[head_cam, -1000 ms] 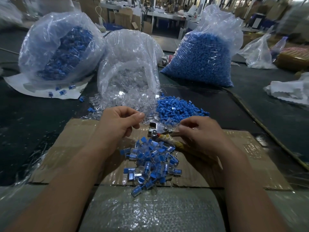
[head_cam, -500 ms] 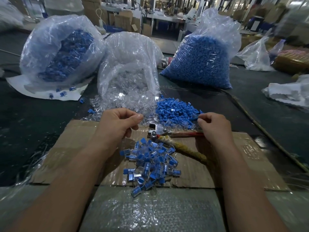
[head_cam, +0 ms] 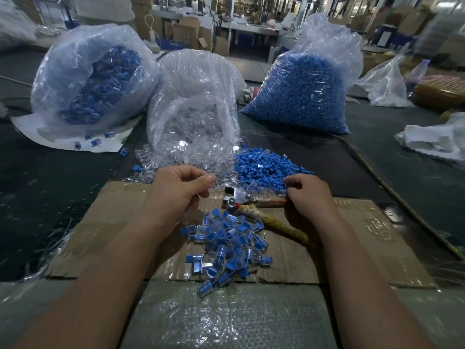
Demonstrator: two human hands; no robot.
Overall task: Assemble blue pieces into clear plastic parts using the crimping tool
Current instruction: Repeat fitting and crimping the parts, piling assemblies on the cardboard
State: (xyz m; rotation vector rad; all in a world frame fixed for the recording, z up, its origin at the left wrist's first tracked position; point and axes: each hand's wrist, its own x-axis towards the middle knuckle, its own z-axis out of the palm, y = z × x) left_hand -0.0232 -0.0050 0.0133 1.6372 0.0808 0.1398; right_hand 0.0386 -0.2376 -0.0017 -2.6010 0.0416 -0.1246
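Blue: the loose heap of small blue plastic pieces (head_cam: 266, 170) is lying on the dark table just beyond the right hand (head_cam: 310, 197). The small clear plastic parts (head_cam: 191, 152) are spilling from their bag just beyond the left hand (head_cam: 180, 190).

Between the hands, the steel-headed crimping tool (head_cam: 239, 197) is resting on a flattened brown cardboard sheet (head_cam: 120, 222). Its long axis is running left to right. The head is pointing at the left hand and sitting just beside it. The red handle (head_cam: 271, 201) is reaching right to the right hand's fingertips, and the yellow-wrapped handle (head_cam: 276, 222) is splaying toward that wrist.

So the right hand is nearer for squeezing and the left is nearer for feeding the head (a tidy split).

Grips: the left hand is curling, thumb pressing against forefinger. The right hand is curling down, tips working the heap's near edge above the red handle. Nothing held is showing in either pinch, clear on clear and blue on blue, so I cannot tell what either one has.

Judgement: a fresh pair is probably being gathered, and next it needs carrying leftward into the head.

A pile of finished blue-and-clear assemblies (head_cam: 229, 243) is sitting nearer the body.
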